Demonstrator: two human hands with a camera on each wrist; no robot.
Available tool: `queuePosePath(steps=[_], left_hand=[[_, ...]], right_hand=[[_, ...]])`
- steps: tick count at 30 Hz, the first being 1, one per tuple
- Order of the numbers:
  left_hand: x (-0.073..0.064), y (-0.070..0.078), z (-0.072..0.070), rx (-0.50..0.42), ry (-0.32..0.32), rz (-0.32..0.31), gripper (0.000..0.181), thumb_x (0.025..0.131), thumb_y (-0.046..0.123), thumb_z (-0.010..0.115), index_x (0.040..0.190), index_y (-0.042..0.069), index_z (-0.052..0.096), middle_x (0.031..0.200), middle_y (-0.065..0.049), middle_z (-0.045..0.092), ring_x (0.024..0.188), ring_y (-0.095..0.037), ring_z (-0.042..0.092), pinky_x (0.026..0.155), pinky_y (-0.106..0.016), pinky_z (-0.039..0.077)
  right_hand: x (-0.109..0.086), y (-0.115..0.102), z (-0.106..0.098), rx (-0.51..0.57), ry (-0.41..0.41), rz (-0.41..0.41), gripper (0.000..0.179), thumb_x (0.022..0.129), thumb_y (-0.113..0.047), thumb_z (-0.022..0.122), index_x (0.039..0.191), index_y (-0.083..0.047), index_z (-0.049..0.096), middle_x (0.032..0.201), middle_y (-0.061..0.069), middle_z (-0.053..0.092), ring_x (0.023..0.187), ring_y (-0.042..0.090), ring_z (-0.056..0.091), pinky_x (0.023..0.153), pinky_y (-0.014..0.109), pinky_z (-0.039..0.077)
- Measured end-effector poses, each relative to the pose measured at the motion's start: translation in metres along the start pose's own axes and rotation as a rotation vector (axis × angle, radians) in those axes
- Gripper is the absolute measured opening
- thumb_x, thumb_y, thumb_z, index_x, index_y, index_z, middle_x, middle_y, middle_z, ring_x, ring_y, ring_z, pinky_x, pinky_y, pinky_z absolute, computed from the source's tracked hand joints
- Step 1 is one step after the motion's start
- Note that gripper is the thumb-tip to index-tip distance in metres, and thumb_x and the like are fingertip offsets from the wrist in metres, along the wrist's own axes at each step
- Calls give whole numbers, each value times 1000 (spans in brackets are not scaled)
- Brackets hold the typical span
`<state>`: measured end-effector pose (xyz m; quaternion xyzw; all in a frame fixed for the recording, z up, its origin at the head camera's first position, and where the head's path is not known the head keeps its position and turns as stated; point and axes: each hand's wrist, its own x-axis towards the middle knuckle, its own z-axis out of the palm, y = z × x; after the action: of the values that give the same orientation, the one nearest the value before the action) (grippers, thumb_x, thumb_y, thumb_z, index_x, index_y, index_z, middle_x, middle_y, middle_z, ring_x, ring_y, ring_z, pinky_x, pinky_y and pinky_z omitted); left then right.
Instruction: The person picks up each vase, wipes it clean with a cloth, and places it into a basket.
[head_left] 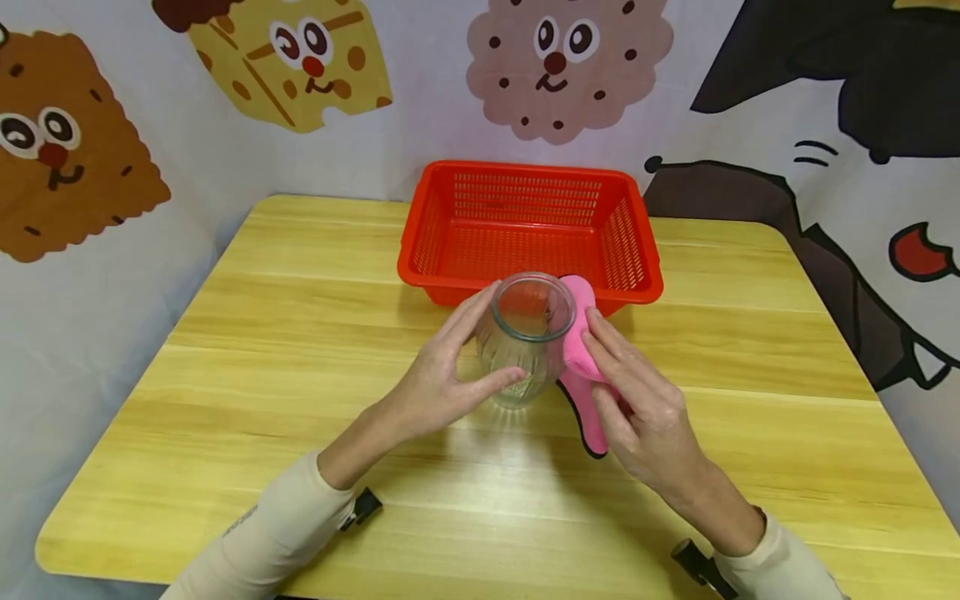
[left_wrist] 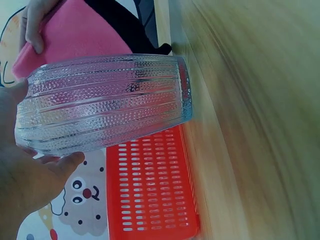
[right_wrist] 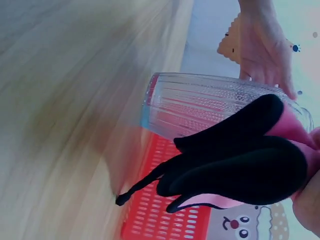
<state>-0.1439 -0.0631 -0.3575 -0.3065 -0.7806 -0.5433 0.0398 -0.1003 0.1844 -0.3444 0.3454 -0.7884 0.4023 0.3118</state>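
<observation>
A clear ribbed glass jar (head_left: 517, 358) with a thick round rim stands upright between the two hands, near the middle of the table. My left hand (head_left: 450, 375) holds its left side, thumb at the front and fingers round toward the back. The right hand (head_left: 648, 408) grips a folded pink cloth (head_left: 579, 333) with a black underside, held against the jar's right side. One end of this cloth hangs down toward the table. In the right wrist view its black folds (right_wrist: 235, 170) overlap part of the jar (right_wrist: 195, 102).
A red plastic basket (head_left: 525, 287) with slotted walls sits just behind the jar, at the back of the wooden table (head_left: 262, 400). Behind the table hangs a white curtain (head_left: 427, 83) printed with cartoon biscuits and cheese.
</observation>
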Motion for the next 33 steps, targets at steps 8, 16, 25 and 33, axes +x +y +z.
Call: queuePosePath(steps=[8, 16, 25, 33], left_hand=[[2, -2, 2, -67, 66, 81, 94, 82, 11, 88, 160, 14, 34, 159, -3, 37, 141, -27, 42, 111, -38, 41], [3, -3, 2, -68, 81, 94, 95, 79, 10, 90, 158, 12, 37, 158, -4, 39, 140, -25, 44, 109, -39, 44], [4, -5, 1, -65, 79, 100, 97, 78, 10, 91, 158, 13, 38, 157, -1, 40, 138, -29, 46, 108, -36, 45], [4, -6, 1, -57, 81, 104, 96, 78, 11, 91, 158, 13, 38, 156, -1, 42, 137, -27, 47, 107, -36, 46]], right_hand=[[-3, -1, -1, -138, -73, -4, 40, 103, -13, 45, 130, 10, 63, 145, 22, 52, 129, 38, 54, 105, 30, 43], [-4, -1, -3, -149, -85, 0, 39, 103, -12, 44, 130, 10, 64, 145, 21, 53, 131, 36, 53, 107, 31, 43], [-6, 0, -4, -154, -99, -15, 40, 105, -11, 42, 130, 11, 62, 144, 23, 53, 131, 36, 53, 108, 31, 42], [-9, 3, -3, -163, -94, -24, 39, 103, -9, 42, 127, 13, 64, 142, 24, 55, 128, 37, 55, 107, 32, 42]])
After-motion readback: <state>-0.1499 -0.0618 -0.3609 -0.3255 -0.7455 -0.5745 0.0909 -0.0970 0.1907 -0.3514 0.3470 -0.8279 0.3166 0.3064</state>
